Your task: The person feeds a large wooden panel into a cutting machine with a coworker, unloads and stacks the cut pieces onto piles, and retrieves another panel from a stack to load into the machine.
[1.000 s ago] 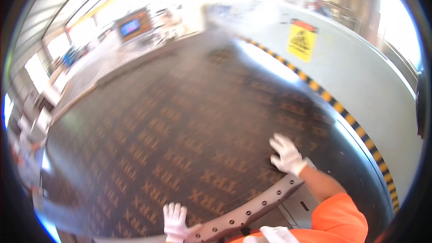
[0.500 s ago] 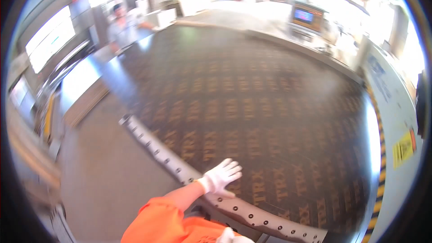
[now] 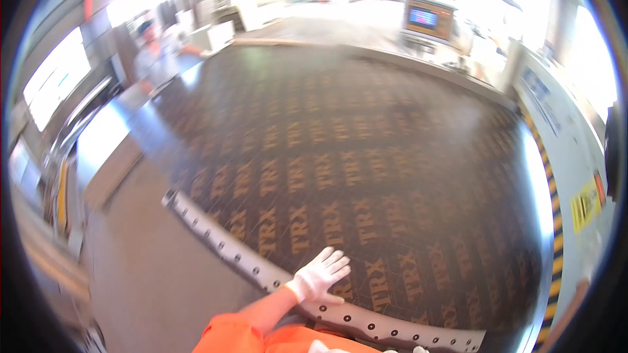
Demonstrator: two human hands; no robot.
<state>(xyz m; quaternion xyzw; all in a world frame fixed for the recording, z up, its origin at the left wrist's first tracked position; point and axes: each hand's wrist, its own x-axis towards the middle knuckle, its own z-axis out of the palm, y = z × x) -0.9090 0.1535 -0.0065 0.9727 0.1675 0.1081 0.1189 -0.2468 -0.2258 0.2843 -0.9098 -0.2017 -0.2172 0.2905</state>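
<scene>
My left hand (image 3: 320, 274), in a white glove, lies palm down with fingers apart on a large dark board (image 3: 353, 216) printed with repeated gold lettering, beside a long metal strip (image 3: 242, 255) that has a row of round holes along the board's near side. A few white fingertips of what seems to be my right hand (image 3: 418, 350) show at the lower edge; the rest is hidden.
A co-worker (image 3: 154, 59) in grey stands at the board's far left corner. A control screen (image 3: 424, 18) is at the back. A pale machine panel (image 3: 569, 163) with black-yellow striping runs along the right. A lighter sheet (image 3: 104, 140) lies left.
My view has swung left, bringing the co-worker into sight. My left hand stays spread on the board; my right hand has mostly left the picture.
</scene>
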